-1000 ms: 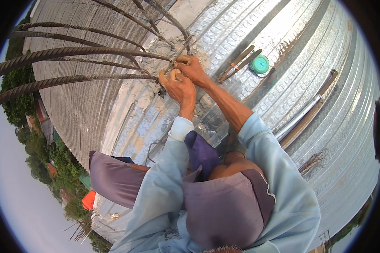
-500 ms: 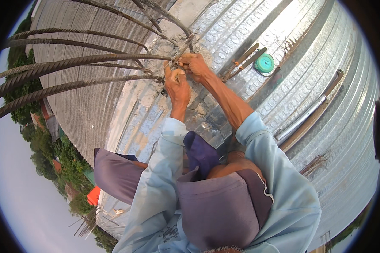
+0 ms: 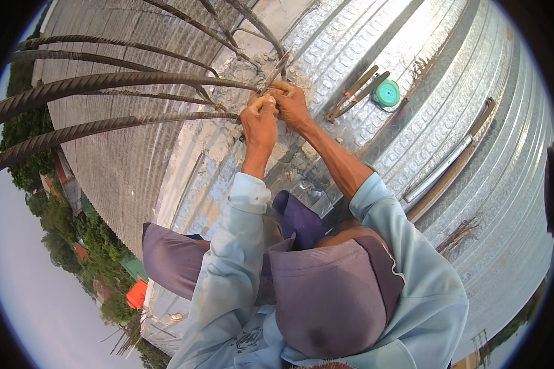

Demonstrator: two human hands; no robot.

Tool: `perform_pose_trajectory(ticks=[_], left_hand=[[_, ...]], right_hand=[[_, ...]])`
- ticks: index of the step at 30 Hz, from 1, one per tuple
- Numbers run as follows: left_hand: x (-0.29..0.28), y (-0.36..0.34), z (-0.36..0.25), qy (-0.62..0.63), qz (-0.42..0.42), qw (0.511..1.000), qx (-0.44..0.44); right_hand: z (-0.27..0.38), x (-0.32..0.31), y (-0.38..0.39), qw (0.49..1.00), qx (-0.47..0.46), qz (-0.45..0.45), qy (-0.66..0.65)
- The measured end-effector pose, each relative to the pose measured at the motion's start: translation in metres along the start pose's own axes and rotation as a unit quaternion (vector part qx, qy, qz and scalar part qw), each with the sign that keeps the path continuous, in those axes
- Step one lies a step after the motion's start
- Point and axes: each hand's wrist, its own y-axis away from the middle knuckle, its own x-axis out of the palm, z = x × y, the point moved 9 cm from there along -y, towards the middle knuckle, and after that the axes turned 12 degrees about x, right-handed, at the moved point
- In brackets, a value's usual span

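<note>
My left hand (image 3: 258, 126) has thumb and fingers pinched together at the junction of several ribbed steel bars (image 3: 129, 81), holding something too small to make out. Close against it on the right, my right hand (image 3: 290, 104) is also closed, its fingertips at the thin upright rod (image 3: 277, 69) among the bars; what they grip is hidden. Below the hands, broken concrete rubble (image 3: 279, 151) lies along the joint. To the right, dark-handled pincers (image 3: 362, 90) lie beside a round green tape measure (image 3: 386, 93) on ribbed metal sheeting (image 3: 471, 203).
A long metal bar with a dark handle (image 3: 449, 161) lies at right, above a wire bundle (image 3: 457, 235). A corrugated surface (image 3: 114, 166) spreads left, with trees and rooftops beyond its edge. A red object (image 3: 136, 294) sits at lower left. My knees and blue sleeves fill the bottom.
My left hand has shifted slightly right, so its fingertips now meet those of my right hand. My right hand has moved a little at the same junction, fingers still closed.
</note>
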Motion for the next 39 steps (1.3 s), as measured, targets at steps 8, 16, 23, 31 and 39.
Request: perform_pose_trajectory(ticks=[8,16,23,31,39], left_hand=[[0.001,-0.008,0.002,-0.037,-0.023,0.999,0.004],[0.005,0.009,-0.014,-0.031,-0.120,0.992,0.017],[0.012,0.030,-0.059,-0.046,-0.115,0.983,0.135],[-0.003,0.036,-0.054,-0.247,-0.135,0.903,0.325],[-0.016,0.018,-0.018,-0.206,-0.119,0.936,0.260]], right_hand=[[0.009,0.007,0.005,0.986,-0.126,0.022,0.104],[0.005,0.005,0.009,0.981,-0.168,-0.041,0.092],[0.009,0.005,0.014,0.984,-0.170,-0.038,0.037],[0.017,0.013,0.017,0.979,-0.142,-0.114,0.093],[0.042,0.035,0.032,0.863,-0.311,-0.131,0.375]])
